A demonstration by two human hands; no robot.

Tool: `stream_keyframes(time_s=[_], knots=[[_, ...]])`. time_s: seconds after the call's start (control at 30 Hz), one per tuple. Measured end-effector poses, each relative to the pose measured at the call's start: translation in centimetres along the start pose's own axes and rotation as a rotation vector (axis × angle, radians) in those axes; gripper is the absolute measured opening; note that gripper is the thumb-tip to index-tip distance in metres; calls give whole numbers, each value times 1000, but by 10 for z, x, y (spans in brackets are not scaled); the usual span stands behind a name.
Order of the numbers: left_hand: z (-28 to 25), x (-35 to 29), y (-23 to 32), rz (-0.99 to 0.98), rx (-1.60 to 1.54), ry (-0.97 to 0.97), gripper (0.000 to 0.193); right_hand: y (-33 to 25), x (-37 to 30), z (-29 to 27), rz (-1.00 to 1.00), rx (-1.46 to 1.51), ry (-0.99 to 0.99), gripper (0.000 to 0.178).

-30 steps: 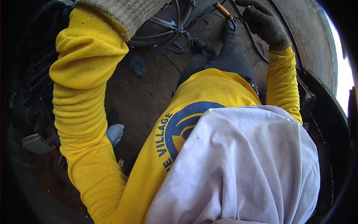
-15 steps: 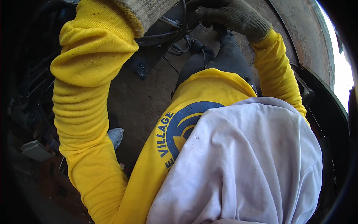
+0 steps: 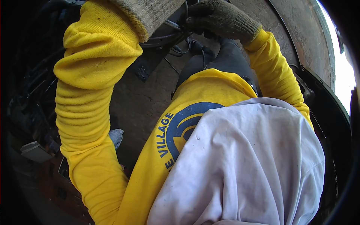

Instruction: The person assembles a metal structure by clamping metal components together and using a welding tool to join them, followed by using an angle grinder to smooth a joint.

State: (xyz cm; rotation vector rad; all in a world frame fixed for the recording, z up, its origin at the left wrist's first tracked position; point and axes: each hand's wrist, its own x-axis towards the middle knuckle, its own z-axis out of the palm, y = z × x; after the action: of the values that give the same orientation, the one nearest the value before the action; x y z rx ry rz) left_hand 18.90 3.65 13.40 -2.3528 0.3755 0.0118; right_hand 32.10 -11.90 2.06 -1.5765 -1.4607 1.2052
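Note:
My left hand (image 3: 153, 13), in a grey knitted work glove, reaches to the top edge. Its fingers lie beyond the picture. To its right my right hand (image 3: 228, 18), gloved likewise, points leftward with curled fingers beside a loop of dark cables (image 3: 163, 40). Whatever those fingers hold, if anything, is hidden by the glove and shadow. A thinner grey cable (image 3: 183, 50) bends below the right hand. Yellow sleeves cover both my arms.
Under the cables is a dark block-like part (image 3: 142, 73). A pale slab (image 3: 35, 150) and dark clutter stand at left. A grey-blue crumpled object (image 3: 116, 138) is on the brown floor (image 3: 138, 103). A black curved-edged panel (image 3: 326, 112) stands at right.
My right hand has shifted left and slightly down, closer to the cables and my left hand. My left forearm and glove have moved slightly right.

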Motion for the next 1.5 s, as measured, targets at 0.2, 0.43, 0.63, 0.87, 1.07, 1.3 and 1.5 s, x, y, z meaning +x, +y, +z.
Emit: stream_keyframes(time_s=[0.2,0.43,0.63,0.87,1.07,1.3,1.5], knots=[[0,2,0,6,-7,-2,12,-1,-2,1,32,-13,26,27],[-6,8,2,20,-36,-8,12,4,-8,1,54,28,86,28],[-7,6,-1,13,-45,-51,14,25,-78,-34,285,812,355,35],[5,18,2,39,-50,-22,15,113,-147,-29,406,677,709,31],[7,20,0,44,-40,-33,17,136,-151,-1,434,874,826,30],[8,17,1,34,-48,-58,19,130,-136,13,475,763,747,28],[7,17,2,12,-92,-69,21,135,-131,15,480,735,700,29]])
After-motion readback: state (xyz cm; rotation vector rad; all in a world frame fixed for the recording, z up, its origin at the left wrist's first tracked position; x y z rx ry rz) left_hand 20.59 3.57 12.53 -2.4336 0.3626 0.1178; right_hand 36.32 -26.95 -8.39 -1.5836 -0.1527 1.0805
